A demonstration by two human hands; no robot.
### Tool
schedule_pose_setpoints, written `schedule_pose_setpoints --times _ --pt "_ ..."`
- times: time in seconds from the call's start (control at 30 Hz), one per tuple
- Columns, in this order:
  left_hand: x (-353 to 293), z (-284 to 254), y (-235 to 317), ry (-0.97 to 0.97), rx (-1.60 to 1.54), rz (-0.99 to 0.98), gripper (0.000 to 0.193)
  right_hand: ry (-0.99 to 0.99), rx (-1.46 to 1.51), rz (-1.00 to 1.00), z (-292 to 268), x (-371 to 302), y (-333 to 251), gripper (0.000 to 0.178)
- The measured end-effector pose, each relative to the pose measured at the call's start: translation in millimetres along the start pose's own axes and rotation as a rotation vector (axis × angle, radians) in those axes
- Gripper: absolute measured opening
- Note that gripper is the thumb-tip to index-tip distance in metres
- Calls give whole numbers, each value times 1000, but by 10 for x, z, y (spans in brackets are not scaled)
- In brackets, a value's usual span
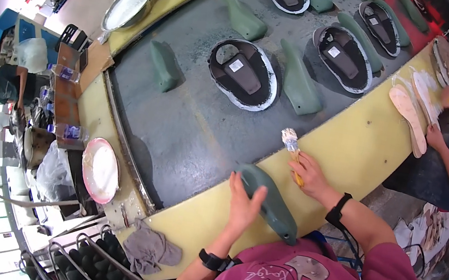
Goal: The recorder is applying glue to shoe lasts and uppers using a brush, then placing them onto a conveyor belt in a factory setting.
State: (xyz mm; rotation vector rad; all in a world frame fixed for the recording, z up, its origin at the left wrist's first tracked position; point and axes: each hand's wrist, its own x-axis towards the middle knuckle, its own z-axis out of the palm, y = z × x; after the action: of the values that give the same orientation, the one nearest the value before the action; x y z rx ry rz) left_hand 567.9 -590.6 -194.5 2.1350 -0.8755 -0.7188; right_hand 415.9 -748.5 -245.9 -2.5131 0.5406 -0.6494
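Observation:
A paintbrush (292, 144) with a yellow handle and white-caked bristles is gripped in my right hand (313, 177), bristles pointing away from me. Below it, a dark green shoe last (275, 211) lies on the yellow table edge right in front of me. My left hand (244, 204) rests against the last's left side, its fingers stretched out and the thumb apart. Beyond, on the grey surface, a dark shoe upper (245, 76) with a white-coated rim lies between green lasts, one of them a long last (299, 81) to its right.
More uppers (342, 59) and lasts sit farther off. A pink-rimmed basin (100, 170) of white paste stands left, near a grey rag (151, 249); another bowl (129, 8) is at the far left. On the right, a co-worker's hands (439, 137) handle pale insoles (408, 118).

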Motion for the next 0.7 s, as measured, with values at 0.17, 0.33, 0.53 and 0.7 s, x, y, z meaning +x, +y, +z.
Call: schedule_pose_setpoints --times 0.17,0.33,0.53,0.7 --pt "-305 274 22 -29 93 133 86 131 30 -61 141 54 22 33" --pt "-292 -176 -195 -207 -729 -119 79 158 128 -86 96 39 114 32" --pt "-408 -189 -288 42 -58 -93 78 209 338 5 112 37 63 20" --pt "-252 -250 -148 29 -54 -226 78 101 934 396 -192 210 -373 18"
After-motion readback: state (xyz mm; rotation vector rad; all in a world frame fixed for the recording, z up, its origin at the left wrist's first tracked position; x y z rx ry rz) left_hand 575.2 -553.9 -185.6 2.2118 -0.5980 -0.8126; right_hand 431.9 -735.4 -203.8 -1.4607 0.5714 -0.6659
